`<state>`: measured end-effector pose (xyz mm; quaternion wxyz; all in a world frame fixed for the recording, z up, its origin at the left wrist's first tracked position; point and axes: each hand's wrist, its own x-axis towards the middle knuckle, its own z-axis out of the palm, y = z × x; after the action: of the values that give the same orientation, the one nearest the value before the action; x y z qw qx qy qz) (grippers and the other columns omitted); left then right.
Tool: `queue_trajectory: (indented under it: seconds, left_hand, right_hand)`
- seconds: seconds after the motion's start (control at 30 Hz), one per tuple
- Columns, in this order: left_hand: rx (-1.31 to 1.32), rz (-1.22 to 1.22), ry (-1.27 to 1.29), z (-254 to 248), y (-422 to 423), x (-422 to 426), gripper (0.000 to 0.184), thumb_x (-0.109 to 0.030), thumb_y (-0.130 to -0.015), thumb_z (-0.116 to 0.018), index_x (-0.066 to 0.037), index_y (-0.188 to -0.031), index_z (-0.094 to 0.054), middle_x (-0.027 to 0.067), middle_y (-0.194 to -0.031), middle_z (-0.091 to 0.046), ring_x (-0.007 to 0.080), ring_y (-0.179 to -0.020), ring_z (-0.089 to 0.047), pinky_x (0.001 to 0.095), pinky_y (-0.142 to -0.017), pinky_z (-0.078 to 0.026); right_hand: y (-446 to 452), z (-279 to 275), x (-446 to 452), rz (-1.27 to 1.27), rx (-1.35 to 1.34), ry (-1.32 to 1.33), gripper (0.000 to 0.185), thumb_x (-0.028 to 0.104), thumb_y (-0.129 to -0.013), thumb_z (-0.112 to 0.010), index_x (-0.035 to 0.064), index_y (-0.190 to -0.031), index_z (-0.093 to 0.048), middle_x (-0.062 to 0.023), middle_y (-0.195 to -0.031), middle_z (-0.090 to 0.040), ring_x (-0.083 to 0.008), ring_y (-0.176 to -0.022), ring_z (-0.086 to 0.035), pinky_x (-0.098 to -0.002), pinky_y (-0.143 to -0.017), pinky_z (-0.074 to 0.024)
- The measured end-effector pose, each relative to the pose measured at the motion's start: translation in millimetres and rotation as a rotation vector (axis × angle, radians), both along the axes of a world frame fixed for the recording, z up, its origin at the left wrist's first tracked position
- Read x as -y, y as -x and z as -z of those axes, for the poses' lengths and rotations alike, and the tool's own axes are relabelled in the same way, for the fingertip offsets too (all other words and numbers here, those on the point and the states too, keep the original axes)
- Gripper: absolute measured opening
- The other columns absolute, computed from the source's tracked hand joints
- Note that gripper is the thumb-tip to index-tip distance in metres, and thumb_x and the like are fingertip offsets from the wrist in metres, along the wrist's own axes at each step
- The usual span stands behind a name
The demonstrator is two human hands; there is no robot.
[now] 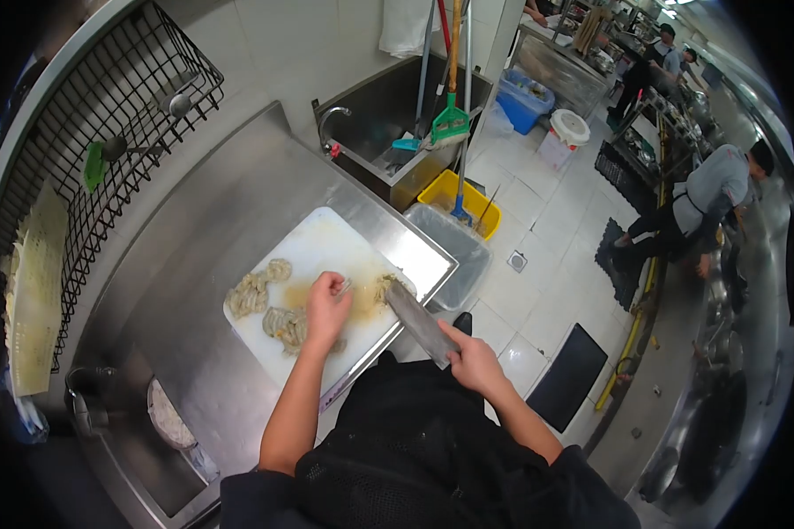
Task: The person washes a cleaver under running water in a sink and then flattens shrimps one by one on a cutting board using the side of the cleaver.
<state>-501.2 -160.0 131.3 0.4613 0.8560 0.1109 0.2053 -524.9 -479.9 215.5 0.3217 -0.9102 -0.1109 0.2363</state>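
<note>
My right hand (475, 360) is wrapped round the handle of a cleaver (422, 326). Its broad grey blade slants over the near right edge of a white cutting board (319, 231), the tip close to some greenish-brown scraps (385, 286). Above the middle of the board, my left hand (328, 310) has its fingers curled in a pinch. A small pale piece that looks like a shrimp shows at the fingertips, mostly hidden. Peeled grey shrimp lie left of that hand, in a heap (249, 296) and in a row (284, 326) partly behind the wrist. Brownish liquid stains the board.
The board lies on a steel counter (194, 256). A wire rack (132, 115) with ladles hangs at left; a sink basin holds a bowl (168, 414). Beyond stand another sink (370, 123), mops, a yellow bucket (450, 189) and a clear bin (454, 256). A co-worker (715, 189) bends at right.
</note>
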Motion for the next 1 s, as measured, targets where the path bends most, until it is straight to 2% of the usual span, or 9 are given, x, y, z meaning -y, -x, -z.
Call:
queue_trajectory:
  seconds: [0.13,0.2,0.3,0.33,0.4,0.5,0.73,0.8,1.0]
  left_hand:
    - [-0.187,0.057,-0.110,16.6,4.4,35.3,0.030,-0.003,-0.078,-0.079,-0.002,-0.102,-0.062,0.0117,-0.088,-0.063,0.0260,-0.080,-0.063,0.0365,-0.076,-0.053]
    - [-0.291,0.044,0.012,13.2,13.9,48.7,0.032,0.001,-0.077,-0.079,-0.003,-0.105,-0.063,0.0098,-0.088,-0.062,0.0210,-0.080,-0.060,0.0334,-0.077,-0.053]
    - [-0.339,0.056,0.122,11.4,15.9,46.4,0.026,-0.001,-0.082,-0.076,-0.002,-0.107,-0.066,0.0127,-0.091,-0.064,0.0255,-0.083,-0.064,0.0353,-0.079,-0.054]
    - [-0.346,0.063,0.117,14.1,13.9,40.7,0.026,-0.001,-0.082,-0.076,-0.002,-0.107,-0.066,0.0127,-0.091,-0.064,0.0255,-0.083,-0.064,0.0353,-0.079,-0.054]
    - [-0.148,0.130,-0.079,21.9,6.4,26.4,0.026,0.000,-0.083,-0.070,-0.003,-0.109,-0.068,0.0145,-0.098,-0.066,0.0348,-0.095,-0.062,0.0445,-0.089,-0.051]
    - [-0.173,0.338,-0.313,3.2,-5.6,18.4,0.023,0.001,-0.084,-0.067,-0.004,-0.106,-0.068,0.0152,-0.103,-0.064,0.0366,-0.101,-0.060,0.0444,-0.091,-0.049]
    - [-0.301,0.325,-0.258,10.4,-11.1,12.8,0.014,0.002,-0.079,-0.066,-0.004,-0.092,-0.065,0.0158,-0.099,-0.060,0.0398,-0.099,-0.056,0.0459,-0.090,-0.048]
    - [-0.275,0.320,-0.202,12.6,-9.3,12.3,0.013,0.003,-0.078,-0.066,-0.003,-0.089,-0.064,0.0157,-0.098,-0.059,0.0400,-0.098,-0.056,0.0464,-0.089,-0.048]
    - [-0.221,0.288,-0.231,9.8,-7.6,17.4,0.013,0.003,-0.078,-0.067,-0.004,-0.088,-0.064,0.0144,-0.098,-0.061,0.0394,-0.096,-0.056,0.0460,-0.087,-0.048]
  right_hand:
    - [1.1,2.3,3.0,0.030,0.029,-0.059,0.068,0.005,-0.089,-0.067,0.0251,-0.153,-0.051,-0.0288,-0.098,-0.071,-0.0442,-0.092,-0.070,-0.0469,-0.084,-0.0539]
    - [4.5,5.3,4.6,0.050,0.028,-0.120,0.068,0.005,-0.089,-0.066,0.0238,-0.153,-0.051,-0.0285,-0.101,-0.071,-0.0433,-0.094,-0.070,-0.0462,-0.085,-0.0538]
    - [5.6,-2.0,7.0,0.058,-0.062,-0.094,0.068,0.005,-0.089,-0.065,0.0229,-0.153,-0.050,-0.0279,-0.105,-0.071,-0.0428,-0.096,-0.070,-0.0455,-0.087,-0.0538]
    - [6.4,-0.8,8.0,0.066,-0.068,-0.098,0.068,0.005,-0.089,-0.065,0.0229,-0.153,-0.050,-0.0279,-0.105,-0.071,-0.0428,-0.096,-0.070,-0.0455,-0.087,-0.0538]
    - [5.2,1.3,9.9,0.012,-0.043,-0.127,0.069,0.008,-0.090,-0.064,0.0237,-0.155,-0.047,-0.0287,-0.103,-0.070,-0.0466,-0.098,-0.068,-0.0507,-0.089,-0.0535]
    - [2.3,4.2,6.2,-0.019,-0.029,-0.157,0.069,0.008,-0.090,-0.064,0.0239,-0.155,-0.047,-0.0287,-0.108,-0.070,-0.0465,-0.101,-0.067,-0.0506,-0.090,-0.0534]
    - [1.5,25.3,-4.0,-0.054,0.011,-0.190,0.068,0.008,-0.091,-0.062,0.0240,-0.156,-0.046,-0.0289,-0.115,-0.069,-0.0459,-0.105,-0.066,-0.0508,-0.092,-0.0529]
    - [0.7,21.4,-7.9,-0.048,0.012,-0.184,0.068,0.004,-0.090,-0.062,0.0202,-0.155,-0.047,-0.0286,-0.110,-0.070,-0.0467,-0.096,-0.068,-0.0486,-0.088,-0.0537]
    - [-1.5,4.9,-12.0,-0.069,-0.008,-0.032,0.069,0.005,-0.089,-0.063,0.0209,-0.154,-0.047,-0.0278,-0.102,-0.071,-0.0475,-0.093,-0.068,-0.0519,-0.085,-0.0539]
